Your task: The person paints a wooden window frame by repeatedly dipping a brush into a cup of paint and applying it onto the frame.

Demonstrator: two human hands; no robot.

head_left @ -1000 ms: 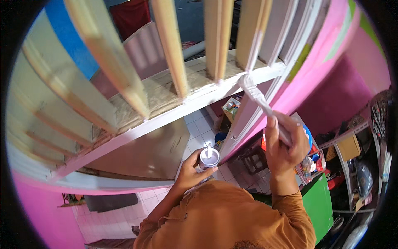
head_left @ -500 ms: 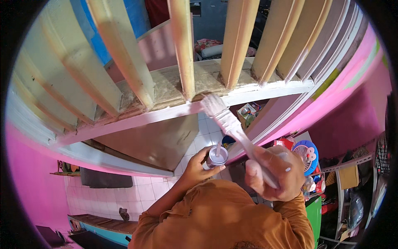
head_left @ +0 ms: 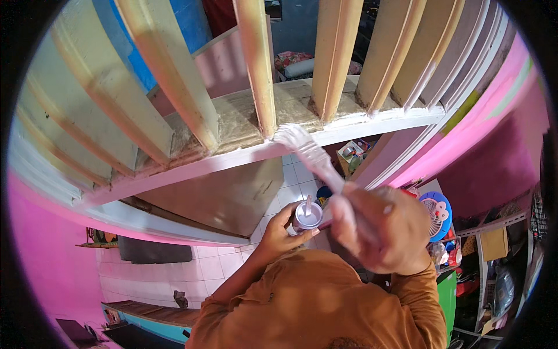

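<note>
A paintbrush [head_left: 317, 160], its bristles coated with white paint, is gripped by its handle in my right hand [head_left: 386, 230]. The bristle tips rest against the upper edge of a wooden crossbeam [head_left: 232, 156], just right of the foot of a cream slat [head_left: 256, 70]. White paint covers the beam's front face, while its top is bare, dirty wood. Lower down, my left hand [head_left: 283, 230] is wrapped round a small round paint can [head_left: 308, 215]. Pale paint fills the can, and a stick [head_left: 308, 203] stands in it.
Several upright slats rise from the beam. Beneath it is a brown door panel [head_left: 215, 200] above a white tiled floor [head_left: 212, 267]. Right of my right hand are a blue fan [head_left: 436, 215] and loaded shelves [head_left: 500, 273]. Pink walls [head_left: 46, 244] flank both sides.
The brush has shifted slightly right, its bristles now bent against the beam's upper edge. My right hand has turned and moved a little. My left hand still holds the can.
</note>
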